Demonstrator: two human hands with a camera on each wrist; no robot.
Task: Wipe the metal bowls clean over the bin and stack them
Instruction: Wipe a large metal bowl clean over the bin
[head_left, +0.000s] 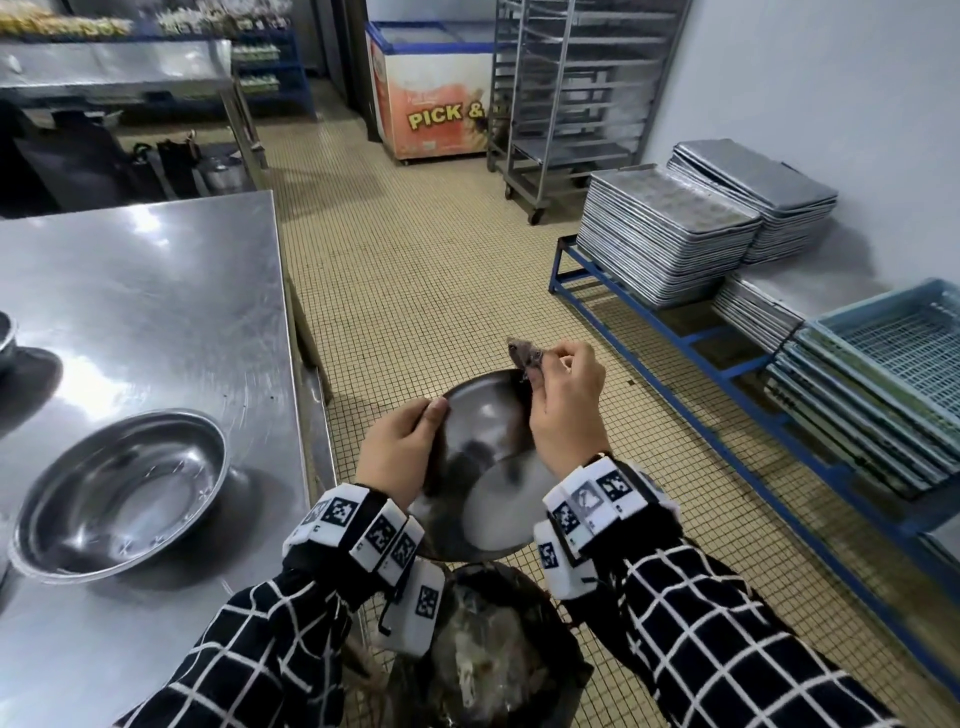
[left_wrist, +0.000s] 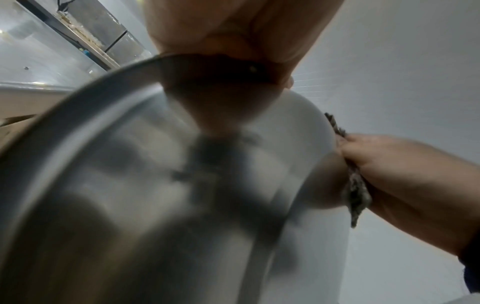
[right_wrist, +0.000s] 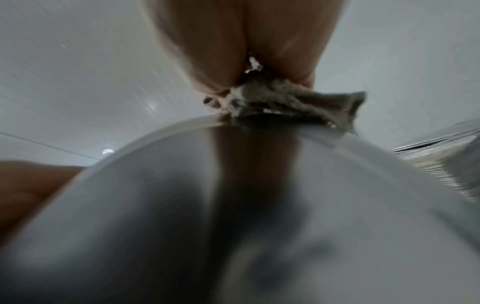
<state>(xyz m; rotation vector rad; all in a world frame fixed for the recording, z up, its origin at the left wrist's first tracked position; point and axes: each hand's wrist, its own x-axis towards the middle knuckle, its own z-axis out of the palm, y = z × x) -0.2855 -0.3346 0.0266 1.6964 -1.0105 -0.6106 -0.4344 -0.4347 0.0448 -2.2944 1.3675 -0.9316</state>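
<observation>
A metal bowl (head_left: 488, 447) is held tilted above the black-lined bin (head_left: 493, 665). My left hand (head_left: 400, 447) grips its left rim, thumb inside the bowl. My right hand (head_left: 563, 405) pinches a grey rag (head_left: 524, 356) against the bowl's far right rim. In the left wrist view the bowl (left_wrist: 155, 185) fills the frame, with the rag (left_wrist: 357, 189) at its right edge under my right hand (left_wrist: 405, 174). The right wrist view shows the rag (right_wrist: 285, 105) bunched on the bowl's rim (right_wrist: 350, 142). A second metal bowl (head_left: 122, 491) sits upright on the steel table (head_left: 156, 291).
Part of another bowl (head_left: 5, 338) shows at the table's left edge. Stacks of baking trays (head_left: 665, 234) rest on a blue rack at right, beside blue crates (head_left: 898, 358). A wheeled tray trolley (head_left: 566, 93) and a chest freezer (head_left: 431, 88) stand at the back across tiled floor.
</observation>
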